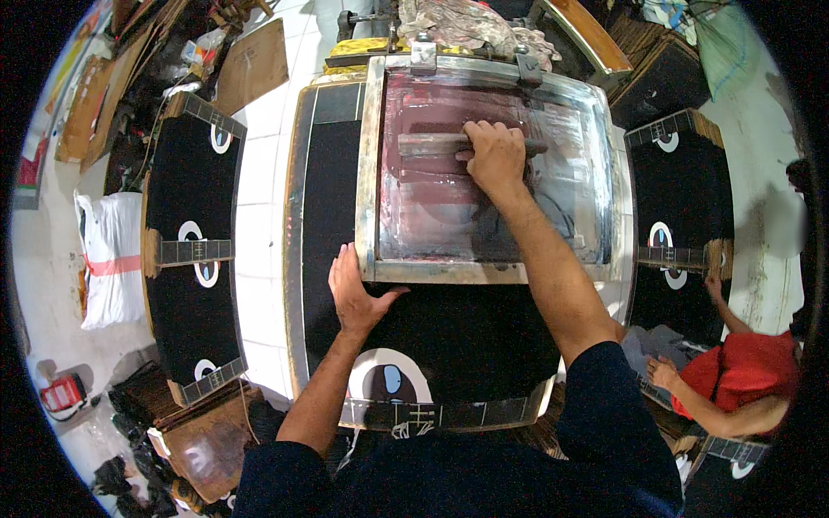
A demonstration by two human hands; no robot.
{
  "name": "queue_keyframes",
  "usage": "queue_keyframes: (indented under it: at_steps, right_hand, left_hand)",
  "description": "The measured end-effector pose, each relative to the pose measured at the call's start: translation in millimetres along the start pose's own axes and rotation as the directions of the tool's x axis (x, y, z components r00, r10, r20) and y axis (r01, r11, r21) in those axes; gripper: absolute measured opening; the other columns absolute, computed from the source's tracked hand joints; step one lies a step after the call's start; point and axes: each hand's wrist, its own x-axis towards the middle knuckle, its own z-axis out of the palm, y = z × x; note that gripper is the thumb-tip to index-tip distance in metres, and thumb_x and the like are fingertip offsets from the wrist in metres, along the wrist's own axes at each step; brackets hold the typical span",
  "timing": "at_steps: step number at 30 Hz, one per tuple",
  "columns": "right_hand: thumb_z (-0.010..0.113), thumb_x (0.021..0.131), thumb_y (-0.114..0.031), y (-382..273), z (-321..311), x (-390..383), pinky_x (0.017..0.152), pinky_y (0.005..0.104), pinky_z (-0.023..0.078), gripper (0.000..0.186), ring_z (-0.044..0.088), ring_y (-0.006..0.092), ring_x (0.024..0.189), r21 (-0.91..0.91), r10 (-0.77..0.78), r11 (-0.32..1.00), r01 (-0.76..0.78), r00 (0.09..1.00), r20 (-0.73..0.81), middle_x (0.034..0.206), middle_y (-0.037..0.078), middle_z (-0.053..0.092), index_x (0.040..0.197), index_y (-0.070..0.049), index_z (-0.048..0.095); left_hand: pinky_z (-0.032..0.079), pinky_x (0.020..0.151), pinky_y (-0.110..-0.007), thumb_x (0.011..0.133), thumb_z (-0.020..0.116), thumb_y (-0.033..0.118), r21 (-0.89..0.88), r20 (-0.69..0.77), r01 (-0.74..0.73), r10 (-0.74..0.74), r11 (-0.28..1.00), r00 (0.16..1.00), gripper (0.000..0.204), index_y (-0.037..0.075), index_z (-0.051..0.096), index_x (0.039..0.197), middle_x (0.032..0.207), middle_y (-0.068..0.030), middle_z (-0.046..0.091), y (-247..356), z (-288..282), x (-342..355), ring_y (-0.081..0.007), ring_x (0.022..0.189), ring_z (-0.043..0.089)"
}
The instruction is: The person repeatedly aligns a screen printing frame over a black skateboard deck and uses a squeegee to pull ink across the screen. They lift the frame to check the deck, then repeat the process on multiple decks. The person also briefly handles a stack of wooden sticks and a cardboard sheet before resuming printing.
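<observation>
My right hand (497,159) is closed around the wooden grip of a squeegee (432,144), which lies crosswise on the upper part of a silkscreen frame (367,198). Dark red ink (432,183) coats the left part of the mesh; the right part looks greyish and more transparent. Against the frame's near left corner rests my left hand (352,292), fingers stretched and thumb spread. Beneath the frame lies a black printing board (484,337). Nearer me it carries a printed eye shape (389,371) in white, grey and blue. The squeegee's blade edge is hidden.
Metal clamps (424,53) hold the frame's far edge, with stained rags (462,26) behind. Long black boards with eye prints stand at left (194,250) and right (682,198). A co-worker in red (734,371) reaches over the right board. A white sack (110,259) lies far left.
</observation>
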Motion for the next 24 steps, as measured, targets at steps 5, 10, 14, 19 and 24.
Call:
queue_keyframes:
  at_steps: [5, 10, 14, 19, 24]
  right_hand:
    - [0.083, 0.079, -0.026, 24, 6, 64, 0.087, 0.0486, 0.048, 0.039, 0.068, 0.0276, 0.104, -0.017, -0.043, 0.999, 0.043, 0.999, -0.016, 0.106, 0.004, 0.074, 0.115, -0.017, 0.070]
    - [0.082, 0.079, -0.025, 23, 29, 95, 0.085, 0.0490, 0.048, 0.038, 0.067, 0.0282, 0.101, -0.045, -0.013, 0.999, 0.008, 0.994, -0.107, 0.103, 0.005, 0.071, 0.112, -0.014, 0.068]
    - [0.080, 0.072, -0.012, 11, 24, 44, 0.087, 0.0472, 0.048, 0.043, 0.064, 0.0293, 0.104, -0.111, -0.044, 0.993, 0.028, 0.989, -0.143, 0.107, 0.005, 0.068, 0.113, -0.015, 0.067]
    - [0.082, 0.073, -0.017, -11, -5, -34, 0.089, 0.0459, 0.046, 0.042, 0.065, 0.0271, 0.102, -0.024, -0.040, 0.999, 0.041, 0.999, 0.036, 0.101, 0.004, 0.069, 0.113, -0.017, 0.070]
    - [0.083, 0.076, -0.025, 19, 12, 58, 0.086, 0.0481, 0.048, 0.043, 0.067, 0.0257, 0.102, -0.059, -0.052, 0.997, 0.050, 0.998, -0.047, 0.108, 0.004, 0.073, 0.117, -0.018, 0.070]
  left_hand:
    - [0.030, 0.120, -0.057, 0.060, 0.094, 0.059, 0.035, -0.036, -0.039, 0.041, 0.999, 0.999, 0.131, -0.004, 0.030, 0.155, 0.157, -0.0243, 0.042, -3, 8, 1, -0.0407, 0.145, 0.042]
    - [0.030, 0.120, -0.055, 0.061, 0.094, 0.058, 0.046, -0.024, -0.030, 0.032, 0.998, 0.999, 0.130, -0.004, 0.030, 0.156, 0.155, -0.0251, 0.041, -2, 7, 1, -0.0404, 0.143, 0.042]
    - [0.030, 0.120, -0.058, 0.068, 0.091, 0.060, 0.038, 0.019, -0.003, 0.003, 0.999, 1.000, 0.121, -0.006, 0.033, 0.153, 0.153, -0.0256, 0.043, -1, 4, 2, -0.0397, 0.147, 0.040]
    - [0.029, 0.120, -0.058, 0.069, 0.090, 0.058, 0.031, 0.018, -0.011, 0.011, 0.999, 1.000, 0.119, -0.006, 0.034, 0.153, 0.154, -0.0242, 0.044, 2, 2, 4, -0.0395, 0.147, 0.039]
    - [0.029, 0.121, -0.058, 0.071, 0.089, 0.058, 0.049, 0.016, -0.006, 0.006, 0.999, 1.000, 0.118, -0.006, 0.034, 0.153, 0.153, -0.0258, 0.043, 1, 3, 6, -0.0402, 0.147, 0.039]
